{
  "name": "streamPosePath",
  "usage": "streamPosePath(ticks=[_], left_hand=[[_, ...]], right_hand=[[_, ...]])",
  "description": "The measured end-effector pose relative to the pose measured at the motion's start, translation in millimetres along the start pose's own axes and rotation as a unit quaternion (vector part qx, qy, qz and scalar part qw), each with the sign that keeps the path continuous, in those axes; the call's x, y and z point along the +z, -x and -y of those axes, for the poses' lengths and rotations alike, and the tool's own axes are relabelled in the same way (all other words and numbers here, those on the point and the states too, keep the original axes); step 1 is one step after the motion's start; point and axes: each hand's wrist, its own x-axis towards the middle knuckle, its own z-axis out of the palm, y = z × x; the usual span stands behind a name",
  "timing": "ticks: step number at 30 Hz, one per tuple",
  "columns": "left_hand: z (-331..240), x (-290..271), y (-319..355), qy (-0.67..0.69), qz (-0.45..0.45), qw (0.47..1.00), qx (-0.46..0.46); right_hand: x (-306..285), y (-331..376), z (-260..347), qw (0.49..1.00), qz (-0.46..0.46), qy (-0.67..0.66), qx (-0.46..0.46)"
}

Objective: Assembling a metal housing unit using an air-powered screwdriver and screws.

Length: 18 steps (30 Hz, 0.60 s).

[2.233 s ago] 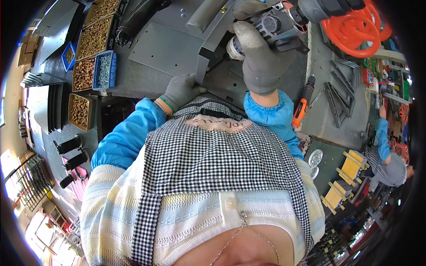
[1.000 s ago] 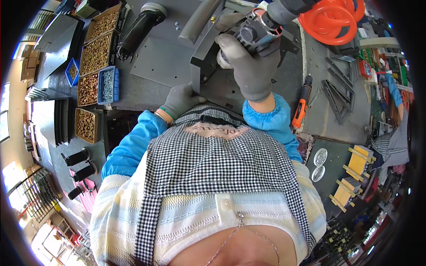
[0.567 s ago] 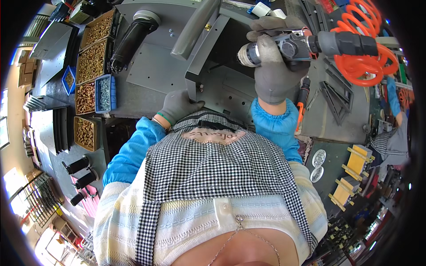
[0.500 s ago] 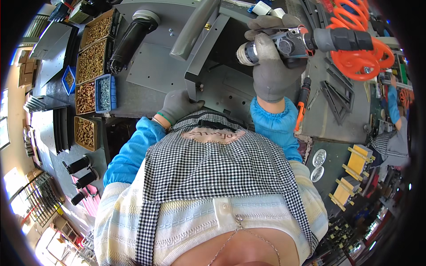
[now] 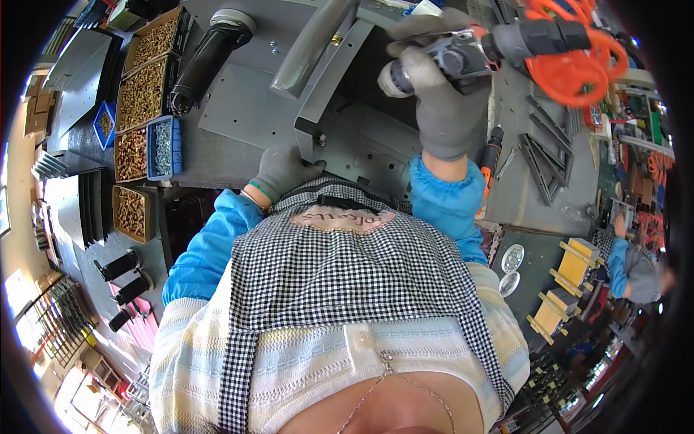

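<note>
My right hand (image 5: 450, 101), in a grey glove, is closed around a pneumatic tool (image 5: 455, 59) with a silver and black body. Its rounded nose (image 5: 394, 78) points left above a grey metal frame (image 5: 329, 87); a clear gap to the frame cannot be judged. A black fitting (image 5: 538, 40) joins the tool to an orange coiled air hose (image 5: 578, 76). Also gloved, my left hand (image 5: 285, 172) grips the near edge of the frame by its corner, the thumb lying along the metal and the other fingers partly hidden. A grey tube (image 5: 311, 54) lies across the frame.
Boxes of brass-coloured fasteners (image 5: 141, 90) and a blue bin (image 5: 165, 148) of silver ones line the left. A black cylinder (image 5: 210, 61) lies beyond them. An orange and black screwdriver (image 5: 491, 155) and dark metal brackets (image 5: 546, 159) are at right. Another person (image 5: 636, 271) works farther right.
My right hand has shifted slightly left and up with the pneumatic tool, blurred by motion, and the hose has swung along. My left hand keeps its hold on the frame.
</note>
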Motion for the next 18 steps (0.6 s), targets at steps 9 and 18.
streamPosePath(ticks=[9,18], left_hand=[[-6.2,-9.2,1.3,0.042,-0.020,0.999,0.011],[-13.5,-15.3,0.7,0.049,-0.008,0.999,0.014]], right_hand=[[39.8,-11.3,-1.8,0.993,0.014,-0.111,0.022],[35.1,-11.4,-18.6,0.997,0.006,-0.075,0.018]])
